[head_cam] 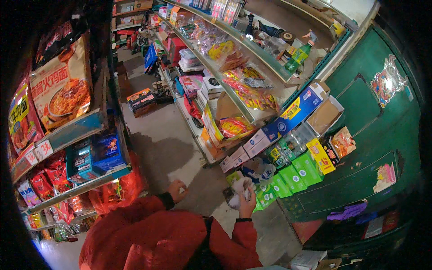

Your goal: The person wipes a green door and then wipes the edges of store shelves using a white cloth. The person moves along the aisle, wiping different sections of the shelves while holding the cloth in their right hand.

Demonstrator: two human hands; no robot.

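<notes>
My right hand [248,203] grips a crumpled whitish bundle [239,189] with a dark patch on its left side; whether it is cloth or a plastic bag is unclear. Just beyond it, a translucent plastic bag with blue print [259,171] lies against the stacked cartons. Several bright green boxes [293,175] stand in a row right behind my right hand. My left hand [177,191] hovers above the concrete floor [189,172] with curled fingers. A small pale spot shows at its fingertips, too small to identify.
At left, a shelf [77,126] holds noodle packs [64,84] and snacks. Ahead, a metal shelving unit [216,72] carries bagged goods. A black and orange carton [140,101] sits in the aisle. A green door [357,141] stands at right behind blue and white cartons [287,116].
</notes>
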